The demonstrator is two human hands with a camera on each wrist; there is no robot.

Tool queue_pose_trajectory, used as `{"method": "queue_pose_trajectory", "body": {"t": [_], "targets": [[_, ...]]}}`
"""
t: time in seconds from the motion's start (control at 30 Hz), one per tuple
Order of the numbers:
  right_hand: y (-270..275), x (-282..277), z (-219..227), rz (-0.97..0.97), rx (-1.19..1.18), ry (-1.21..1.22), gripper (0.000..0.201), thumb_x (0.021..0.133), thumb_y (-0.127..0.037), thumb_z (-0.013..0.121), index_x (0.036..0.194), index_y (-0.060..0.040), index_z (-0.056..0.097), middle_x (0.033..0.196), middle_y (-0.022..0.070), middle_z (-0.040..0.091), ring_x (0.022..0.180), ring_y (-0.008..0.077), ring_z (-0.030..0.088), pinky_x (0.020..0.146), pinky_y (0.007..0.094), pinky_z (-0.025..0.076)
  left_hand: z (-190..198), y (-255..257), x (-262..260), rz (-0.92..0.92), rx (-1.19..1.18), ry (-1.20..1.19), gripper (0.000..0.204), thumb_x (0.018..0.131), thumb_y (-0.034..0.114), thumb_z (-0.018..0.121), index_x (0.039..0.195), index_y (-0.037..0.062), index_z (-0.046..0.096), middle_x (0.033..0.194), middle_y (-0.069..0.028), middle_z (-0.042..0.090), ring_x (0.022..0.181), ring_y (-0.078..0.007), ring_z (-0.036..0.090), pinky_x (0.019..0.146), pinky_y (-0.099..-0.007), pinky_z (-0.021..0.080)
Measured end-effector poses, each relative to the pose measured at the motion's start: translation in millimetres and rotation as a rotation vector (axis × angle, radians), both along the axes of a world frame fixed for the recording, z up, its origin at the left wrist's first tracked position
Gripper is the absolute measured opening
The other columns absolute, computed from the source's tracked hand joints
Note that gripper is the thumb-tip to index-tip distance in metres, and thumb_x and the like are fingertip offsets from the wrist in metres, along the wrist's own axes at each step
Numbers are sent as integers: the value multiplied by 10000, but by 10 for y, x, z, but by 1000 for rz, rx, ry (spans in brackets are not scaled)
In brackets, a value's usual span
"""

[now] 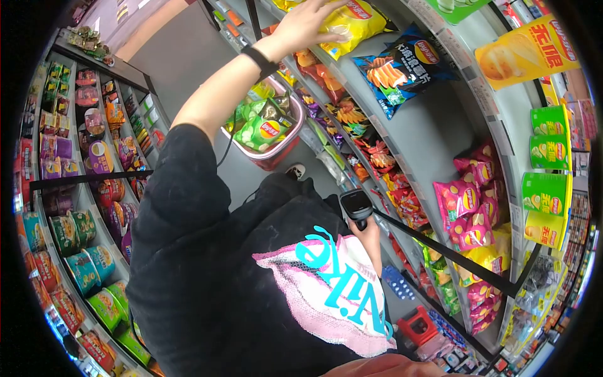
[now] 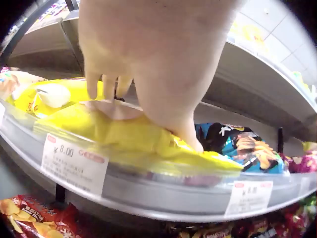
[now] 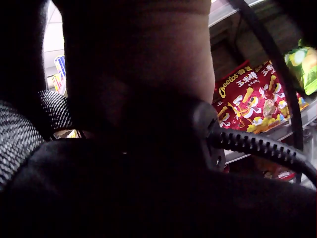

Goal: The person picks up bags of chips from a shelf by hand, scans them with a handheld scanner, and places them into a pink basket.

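Observation:
My left hand point(image 1: 304, 26), with a black band at the wrist, lies over a yellow Lay's chip bag point(image 1: 358, 28) on the shelf. Its fingers reach down straight and spread in the left wrist view, with the thumb at the right part of the yellow bag point(image 2: 133, 141). A dark blue chip bag point(image 1: 402, 69) lies beside it. Low by my body, my right hand point(image 1: 367, 239) grips the handle of a black handheld barcode scanner point(image 1: 357, 205). The right wrist view shows mostly the forearm and dark cloth; the right fingers are hidden there.
A pink-rimmed basket point(image 1: 271, 164) holding green chip bags stands on the floor ahead. Pink chip bags point(image 1: 465, 201) and green canisters point(image 1: 548, 151) fill shelves on the right. Cup-noodle shelves line the left. A black cable point(image 3: 262, 144) runs from the right wrist.

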State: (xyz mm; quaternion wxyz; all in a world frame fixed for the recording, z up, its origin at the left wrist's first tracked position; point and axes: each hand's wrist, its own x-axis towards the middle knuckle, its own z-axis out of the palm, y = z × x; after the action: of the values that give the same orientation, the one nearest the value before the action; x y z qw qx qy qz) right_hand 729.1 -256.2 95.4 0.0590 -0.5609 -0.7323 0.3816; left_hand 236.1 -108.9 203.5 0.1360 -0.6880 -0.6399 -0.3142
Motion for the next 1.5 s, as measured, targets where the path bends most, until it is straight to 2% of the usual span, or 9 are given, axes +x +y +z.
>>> {"method": "queue_pose_trajectory", "body": {"t": [0.07, 0.2, 0.43, 0.8, 1.03, 1.2, 1.3, 1.37, 1.5], "targets": [[11, -5, -35, -7, 18, 18, 431, 771, -294, 821, 1025, 14, 657, 829, 210, 707, 800, 309, 725, 701, 382, 541, -21, -239, 91, -20, 279, -72, 478, 923, 253, 661, 1343, 81, 510, 1359, -152, 527, 1247, -351, 510, 1017, -420, 456], [42, -68, 17, -8, -31, -23, 442, 761, -298, 833, 1029, 9, 661, 862, 215, 711, 825, 324, 722, 711, 391, 542, -717, -692, -251, 238, 302, -364, 386, 952, 187, 600, 1309, 65, 520, 1259, -176, 530, 1158, -325, 554, 984, -412, 465], [107, -196, -1, 65, 10, -29, 427, 769, -245, 798, 1037, 38, 623, 838, 259, 685, 830, 419, 695, 707, 425, 538, -2758, -1350, -1075, 615, -339, -551, 652, 820, 240, 733, 1383, 57, 461, 1330, -272, 474, 1221, -415, 516, 1058, -432, 428], [105, -334, -56, -3, -16, 8, 421, 763, -229, 815, 1030, 29, 618, 838, 268, 678, 838, 433, 683, 692, 425, 539, -3144, -1031, -1112, 634, -819, -608, 1166, 659, 525, 847, 1550, 107, 220, 1519, -365, 233, 1400, -484, 318, 1146, -426, 341], [11, -461, -1, -70, 30, -41, 416, 762, -235, 820, 1026, 17, 622, 825, 263, 671, 829, 446, 673, 676, 427, 535, -3458, -736, -1275, 644, -1100, -603, 1180, 669, 605, 806, 1570, 164, 185, 1503, -350, 285, 1394, -467, 343, 1151, -426, 337], [-45, -509, -21, -69, 60, -13, 410, 764, -225, 820, 1033, 14, 624, 815, 251, 675, 808, 441, 675, 675, 418, 535, -3374, -818, -1079, 666, -1065, -732, 1110, 669, 563, 816, 1546, 149, 275, 1461, -351, 334, 1351, -439, 414, 1132, -434, 363], [-62, -574, -3, -129, 22, -8, 398, 764, -204, 820, 1031, 16, 623, 811, 240, 680, 793, 411, 694, 669, 404, 535, -3293, -918, -891, 706, -830, -525, 956, 728, 475, 804, 1496, 118, 361, 1452, -318, 364, 1325, -437, 434, 1106, -441, 390], [-56, -613, 21, -120, 17, -32, 396, 761, -196, 820, 1032, 16, 624, 806, 234, 682, 770, 387, 702, 662, 395, 535, -3078, -1012, -747, 558, -402, -422, 753, 811, 363, 761, 1428, 90, 428, 1445, -264, 402, 1307, -430, 442, 1076, -447, 414], [-28, -591, -66, -27, 119, -28, 391, 758, -178, 816, 1038, 17, 625, 777, 219, 679, 692, 321, 708, 638, 373, 531, -2692, -1320, -364, 215, -282, -471, 663, 855, 322, 732, 1381, 42, 443, 1396, -218, 459, 1290, -386, 459, 1082, -449, 400]]}}
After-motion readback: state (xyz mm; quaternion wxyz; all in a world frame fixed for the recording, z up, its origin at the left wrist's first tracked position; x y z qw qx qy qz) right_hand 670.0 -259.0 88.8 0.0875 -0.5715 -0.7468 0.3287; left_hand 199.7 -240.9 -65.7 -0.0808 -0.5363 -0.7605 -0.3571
